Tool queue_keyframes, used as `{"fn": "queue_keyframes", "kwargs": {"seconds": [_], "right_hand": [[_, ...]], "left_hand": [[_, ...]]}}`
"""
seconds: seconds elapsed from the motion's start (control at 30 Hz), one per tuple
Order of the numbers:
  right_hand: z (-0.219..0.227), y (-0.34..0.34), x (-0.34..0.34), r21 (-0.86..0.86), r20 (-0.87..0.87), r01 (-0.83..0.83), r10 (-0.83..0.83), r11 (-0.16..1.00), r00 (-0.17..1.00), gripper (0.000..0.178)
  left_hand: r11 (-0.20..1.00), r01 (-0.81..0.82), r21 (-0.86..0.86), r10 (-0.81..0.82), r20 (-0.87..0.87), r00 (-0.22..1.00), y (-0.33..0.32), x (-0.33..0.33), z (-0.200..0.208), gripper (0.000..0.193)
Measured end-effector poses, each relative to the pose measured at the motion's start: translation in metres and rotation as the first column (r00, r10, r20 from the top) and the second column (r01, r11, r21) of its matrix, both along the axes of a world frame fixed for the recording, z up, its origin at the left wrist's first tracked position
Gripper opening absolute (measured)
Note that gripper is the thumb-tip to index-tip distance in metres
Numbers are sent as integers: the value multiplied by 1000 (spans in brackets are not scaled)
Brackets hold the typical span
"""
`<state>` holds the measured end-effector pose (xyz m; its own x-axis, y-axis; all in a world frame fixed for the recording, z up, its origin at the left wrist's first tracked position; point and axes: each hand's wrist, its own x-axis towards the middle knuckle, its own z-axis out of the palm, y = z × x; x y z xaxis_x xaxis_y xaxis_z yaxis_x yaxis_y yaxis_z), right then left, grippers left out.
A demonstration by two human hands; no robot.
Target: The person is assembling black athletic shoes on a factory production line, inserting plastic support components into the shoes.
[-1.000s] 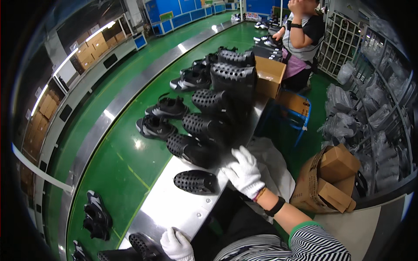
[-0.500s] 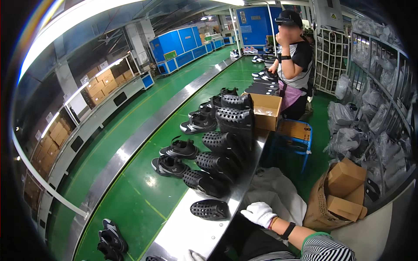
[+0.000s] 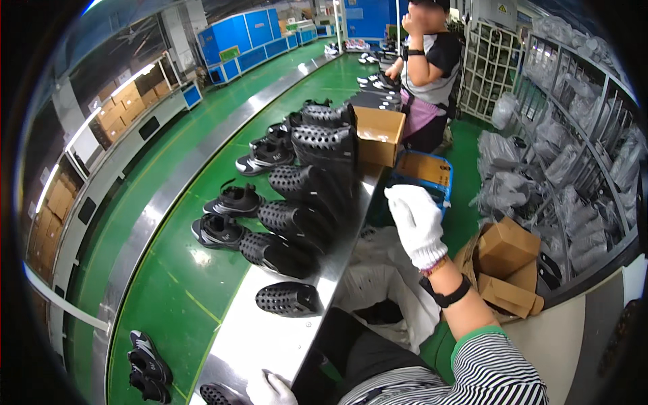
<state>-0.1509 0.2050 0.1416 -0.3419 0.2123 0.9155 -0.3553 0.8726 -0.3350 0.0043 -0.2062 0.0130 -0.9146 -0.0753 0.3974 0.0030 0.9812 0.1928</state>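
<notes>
My right hand [image 3: 413, 223], in a white knit glove, is raised in the air beyond the metal bench edge, above a whitish sack [image 3: 368, 277]. Its fingers are pressed together; whatever they may hold is hidden. Low in the picture, my left hand [image 3: 271, 389], gloved too and partly cut off, rests by the bench edge with its fingers stretched out. Beside it lies a black, hole-dotted shoe-shaped piece [image 3: 221, 394]. Another such piece [image 3: 289, 299] lies alone on the metal top [image 3: 270, 337]. Several more are stacked in rows farther along [image 3: 290, 219].
Black shoes [image 3: 233, 201] stand on the green surface left of the stacks; a pair [image 3: 150, 368] lies lower left. An open carton [image 3: 379, 131] sits at the bench's far end, near a blue-framed stool [image 3: 425, 169]. A co-worker [image 3: 428, 74] stands beyond. Right are cartons [image 3: 506, 250] and a bagged-goods rack [image 3: 574, 135].
My right hand has risen and moved away from me, uncovering the sack's mouth. My left hand shows more at the lower edge. The whole view has shifted, moving the scene leftward and up.
</notes>
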Motion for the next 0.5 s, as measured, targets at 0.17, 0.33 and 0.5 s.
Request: {"fn": "queue_keyframes", "kwargs": {"seconds": [0.17, 0.33, 0.5], "right_hand": [[-47, 26, 6, 47, 233, 90, -98, 995, 968, 20], [20, 9, 35, -444, 53, -93, 130, 891, 990, 16], [-66, -40, 22, 425, 466, -70, -152, 902, 872, 2]], "left_hand": [[999, 49, 18, -47, -94, 994, 14, -15, -6, 26], [999, -45, 0, 45, 75, 996, 5, -6, 3, 26], [971, -4, -238, -46, -202, 978, 2, 2, -12, 27]]}}
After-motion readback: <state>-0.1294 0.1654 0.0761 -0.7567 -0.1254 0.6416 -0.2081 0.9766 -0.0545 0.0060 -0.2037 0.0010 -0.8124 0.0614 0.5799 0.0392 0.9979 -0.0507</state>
